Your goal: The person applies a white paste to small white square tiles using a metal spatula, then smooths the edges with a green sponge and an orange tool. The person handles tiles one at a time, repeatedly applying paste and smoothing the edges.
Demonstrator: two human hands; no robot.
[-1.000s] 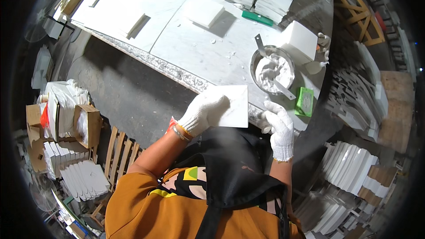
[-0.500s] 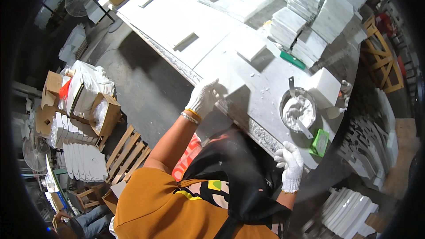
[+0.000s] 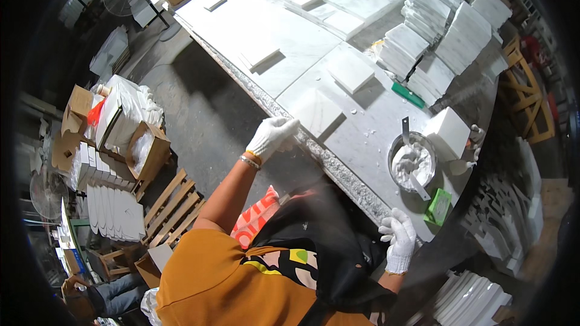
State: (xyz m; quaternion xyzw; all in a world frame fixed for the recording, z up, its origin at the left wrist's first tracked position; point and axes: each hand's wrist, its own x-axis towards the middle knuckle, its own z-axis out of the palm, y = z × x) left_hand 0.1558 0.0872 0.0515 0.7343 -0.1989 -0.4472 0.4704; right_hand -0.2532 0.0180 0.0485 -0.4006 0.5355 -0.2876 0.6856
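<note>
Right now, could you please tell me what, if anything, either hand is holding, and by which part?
Nothing is visibly held: the left hand, palm hidden, is curled near a white tile, and the open right hand shows no object.

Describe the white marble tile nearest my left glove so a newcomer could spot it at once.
Find the big pale marble-topped table, then the stretch of its near edge by the white-gloved left hand. Just past that hand lies the flat white marble tile. It sits closer to the hand than the neighbouring white tile behind it.
</note>
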